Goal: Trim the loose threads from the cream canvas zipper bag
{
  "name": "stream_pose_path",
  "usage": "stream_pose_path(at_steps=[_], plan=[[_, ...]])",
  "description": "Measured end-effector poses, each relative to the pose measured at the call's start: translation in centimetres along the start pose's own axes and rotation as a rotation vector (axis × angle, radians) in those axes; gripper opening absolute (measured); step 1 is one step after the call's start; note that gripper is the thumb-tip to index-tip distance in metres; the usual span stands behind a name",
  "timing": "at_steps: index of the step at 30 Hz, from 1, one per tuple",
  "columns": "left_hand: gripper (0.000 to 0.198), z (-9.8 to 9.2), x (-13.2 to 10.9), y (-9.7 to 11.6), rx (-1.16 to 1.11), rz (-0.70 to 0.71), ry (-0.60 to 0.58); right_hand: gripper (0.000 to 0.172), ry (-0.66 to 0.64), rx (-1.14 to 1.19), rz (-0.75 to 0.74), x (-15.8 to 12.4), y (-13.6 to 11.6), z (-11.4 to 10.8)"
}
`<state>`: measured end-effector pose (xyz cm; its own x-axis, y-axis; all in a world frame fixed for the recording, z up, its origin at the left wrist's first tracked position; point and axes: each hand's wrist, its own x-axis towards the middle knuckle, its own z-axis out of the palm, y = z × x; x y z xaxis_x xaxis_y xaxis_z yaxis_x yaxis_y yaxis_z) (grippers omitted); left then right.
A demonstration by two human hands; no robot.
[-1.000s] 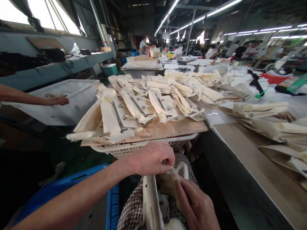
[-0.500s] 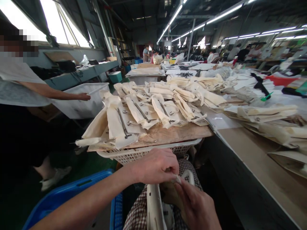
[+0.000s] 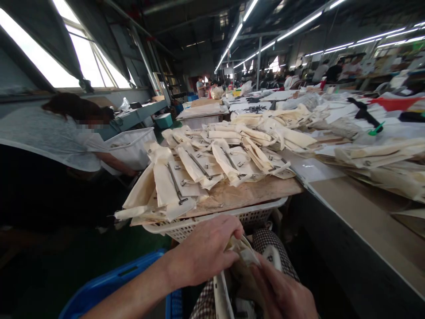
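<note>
Over my lap, a cream fabric piece with a stiff folded edge is pinched between my two hands. My left hand closes thumb and fingers on its upper edge. My right hand grips the same piece on the right side, its fingertips partly hidden by the cloth. A pale strip with small dark marks hangs below my left hand. Just ahead, several cream fabric pieces with dark zippers and metal fittings lie overlapped on a wooden board.
The board rests on a white plastic basket. A blue crate sits at lower left. On the right runs a long table with more cream pieces. A co-worker bends beside a white bin at left.
My hands have moved slightly apart, and the cloth between them shows more of its opened top. The co-worker has bent down by the bin. The view has shifted slightly.
</note>
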<state>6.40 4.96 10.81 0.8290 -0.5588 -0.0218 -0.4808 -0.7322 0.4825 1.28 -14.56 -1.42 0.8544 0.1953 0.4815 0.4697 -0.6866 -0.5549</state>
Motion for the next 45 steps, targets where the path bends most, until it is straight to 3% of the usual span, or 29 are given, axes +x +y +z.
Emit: stream_pose_path(at_steps=[3,10,16,20,30,35,39,42,45], plan=[[0.027,-0.1,0.1,0.2,0.067,0.027,0.006,0.041,-0.128,-0.074,-0.107,-0.7,0.9,0.4],[0.014,0.2,0.1,0.7,0.178,0.071,0.018,0.046,0.078,-0.16,0.036,-1.6,-0.2,2.2],[0.023,0.9,-0.1,0.9,0.228,0.036,0.063,0.045,0.11,-0.164,0.025,-1.6,-0.4,2.5],[0.016,1.2,-0.2,1.0,0.255,0.044,0.055,0.043,0.125,-0.18,0.003,-1.7,-0.2,2.5],[0.01,0.8,0.1,0.6,0.162,0.184,0.078,0.045,0.121,-0.135,0.027,-2.0,0.0,2.6],[0.011,0.3,0.5,0.3,0.159,0.291,0.085,0.05,0.073,-0.116,0.047,-2.0,0.3,2.4],[0.012,0.2,1.0,0.0,0.162,0.373,0.095,0.043,-0.055,-0.089,-0.009,-1.4,0.9,1.2],[0.013,0.2,1.4,-0.1,0.188,0.377,0.067,0.043,-0.143,-0.045,-0.042,-0.8,1.1,0.3],[0.011,0.2,1.7,0.0,0.204,0.347,0.044,0.042,-0.123,-0.014,0.013,-0.4,0.8,-0.2]])
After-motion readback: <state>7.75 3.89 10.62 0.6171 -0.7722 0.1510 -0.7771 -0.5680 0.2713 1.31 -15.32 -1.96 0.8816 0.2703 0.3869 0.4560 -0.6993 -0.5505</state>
